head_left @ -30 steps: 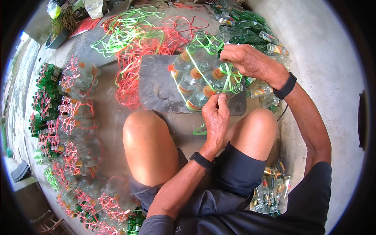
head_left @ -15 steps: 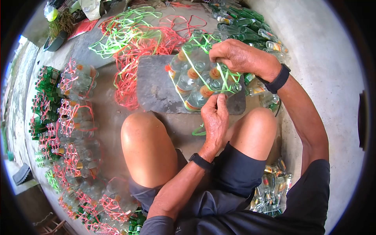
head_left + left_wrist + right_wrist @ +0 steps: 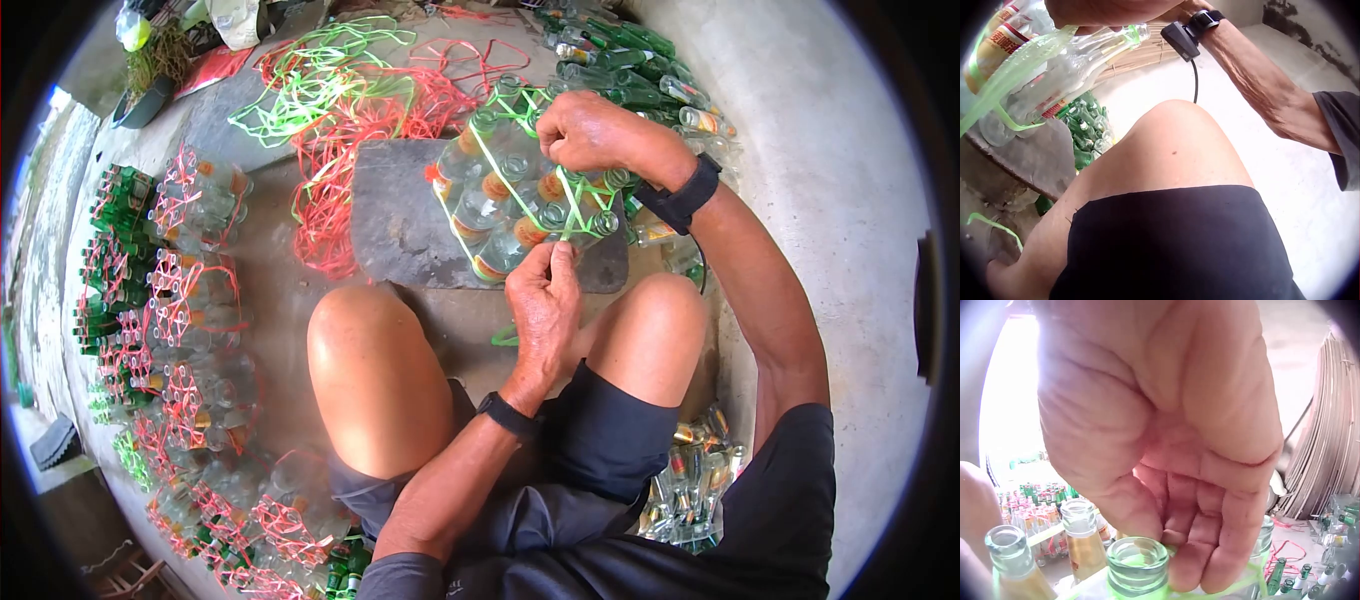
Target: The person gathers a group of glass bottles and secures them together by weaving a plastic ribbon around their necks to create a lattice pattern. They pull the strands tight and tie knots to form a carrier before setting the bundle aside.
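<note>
A bundle of clear glass bottles [image 3: 484,212] with orange labels stands upright, green plastic strap [image 3: 500,165] running around and between the necks. At the bundle's near side, my left hand [image 3: 545,300] pinches a length of this strap between thumb and finger; the strap also crosses the left wrist view [image 3: 1016,75]. Over the far right necks, my right hand [image 3: 605,132] has its fingers curled down on the strap. In the right wrist view, its fingertips [image 3: 1191,565] are right beside a bottle mouth [image 3: 1138,553], with green strap at them.
A dark board [image 3: 400,215] lies under the bundle. Tangled red and green straps [image 3: 345,130] lie beyond it. Strapped bottle bundles [image 3: 195,300] line the left side. Loose green bottles [image 3: 630,70] are piled at the far right, by the wall [image 3: 800,150]. A knee [image 3: 365,340] is close by.
My right hand has moved left and away from me over the bottle necks. The left hand, still pinching the strap, has shifted slightly left. The bundle has stayed nearly in place.
</note>
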A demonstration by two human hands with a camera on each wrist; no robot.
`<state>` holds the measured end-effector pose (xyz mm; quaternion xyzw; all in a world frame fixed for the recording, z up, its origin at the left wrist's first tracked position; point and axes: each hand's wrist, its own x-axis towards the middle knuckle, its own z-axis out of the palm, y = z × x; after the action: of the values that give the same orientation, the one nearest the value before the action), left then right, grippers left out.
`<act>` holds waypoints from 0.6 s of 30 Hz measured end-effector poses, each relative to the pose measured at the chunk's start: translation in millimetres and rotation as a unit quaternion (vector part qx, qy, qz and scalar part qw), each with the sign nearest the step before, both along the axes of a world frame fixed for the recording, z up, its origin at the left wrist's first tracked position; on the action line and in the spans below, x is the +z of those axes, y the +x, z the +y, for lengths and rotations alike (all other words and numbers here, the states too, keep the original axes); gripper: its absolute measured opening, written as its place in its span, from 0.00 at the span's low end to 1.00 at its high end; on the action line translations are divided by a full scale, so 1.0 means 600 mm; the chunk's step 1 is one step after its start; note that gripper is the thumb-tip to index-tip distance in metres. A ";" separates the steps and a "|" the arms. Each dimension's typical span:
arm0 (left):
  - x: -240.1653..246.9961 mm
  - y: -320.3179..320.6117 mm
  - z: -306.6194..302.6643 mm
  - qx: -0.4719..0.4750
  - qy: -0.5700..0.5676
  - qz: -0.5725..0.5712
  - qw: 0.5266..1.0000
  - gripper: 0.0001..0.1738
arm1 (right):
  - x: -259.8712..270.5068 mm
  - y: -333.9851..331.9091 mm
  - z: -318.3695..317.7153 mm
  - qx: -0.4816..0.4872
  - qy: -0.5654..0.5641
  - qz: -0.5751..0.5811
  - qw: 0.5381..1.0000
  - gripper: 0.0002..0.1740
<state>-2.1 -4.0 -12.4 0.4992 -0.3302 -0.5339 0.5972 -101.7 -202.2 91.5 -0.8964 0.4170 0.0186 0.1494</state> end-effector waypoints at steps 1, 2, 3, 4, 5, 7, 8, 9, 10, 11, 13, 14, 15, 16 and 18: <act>0.001 0.003 0.001 -0.001 0.000 -0.001 1.000 0.16 | -0.003 0.005 0.008 -0.031 -0.014 0.017 0.999 0.08; 0.003 0.006 0.002 0.001 0.006 0.001 1.000 0.16 | -0.006 0.007 0.014 -0.032 -0.014 0.016 0.999 0.08; 0.005 0.009 0.002 0.003 0.011 0.003 1.000 0.16 | -0.010 0.007 0.020 -0.038 -0.034 0.005 0.999 0.08; 0.006 0.013 0.003 0.003 0.011 0.003 1.000 0.16 | -0.012 0.008 0.026 -0.044 -0.055 -0.005 0.997 0.07; 0.007 0.017 0.004 0.004 0.005 -0.007 1.000 0.15 | -0.015 0.008 0.033 -0.045 -0.056 -0.006 0.997 0.07; 0.007 0.024 0.008 0.004 -0.002 -0.018 1.000 0.15 | -0.017 0.009 0.045 -0.047 -0.081 -0.012 0.995 0.07; 0.006 0.026 0.009 0.010 -0.008 -0.021 1.000 0.15 | -0.016 0.009 0.051 -0.049 -0.083 -0.013 0.995 0.07; 0.008 0.029 0.010 0.017 -0.013 -0.024 0.999 0.15 | -0.014 0.011 0.057 -0.060 -0.085 -0.026 0.994 0.07; 0.010 0.033 0.013 0.015 -0.015 -0.026 0.999 0.15 | -0.012 0.011 0.061 -0.070 -0.086 -0.040 0.993 0.06; 0.011 0.038 0.017 0.004 0.012 -0.016 1.000 0.14 | -0.016 0.007 0.062 -0.072 -0.087 -0.042 0.993 0.06; 0.011 0.045 0.021 -0.010 0.037 -0.009 0.999 0.14 | -0.024 -0.001 0.066 -0.055 -0.110 -0.068 0.990 0.09; 0.005 0.046 0.020 -0.006 0.029 -0.022 0.999 0.14 | -0.027 -0.007 0.065 -0.056 -0.112 -0.069 0.990 0.09; 0.006 0.050 0.021 -0.003 0.021 -0.036 0.999 0.14 | -0.026 -0.008 0.069 -0.061 -0.093 -0.080 0.991 0.10; 0.008 0.054 0.023 -0.004 0.020 -0.038 0.999 0.14 | -0.025 -0.010 0.072 -0.066 -0.075 -0.091 0.991 0.11; 0.013 0.059 0.024 -0.013 0.024 -0.042 0.999 0.15 | -0.019 -0.021 0.080 -0.038 -0.085 -0.086 0.992 0.12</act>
<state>33.2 10.3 -4.9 0.5313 -0.3488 -0.5276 0.5636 -114.3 -154.3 80.0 -0.8876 0.4363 -0.0996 0.1087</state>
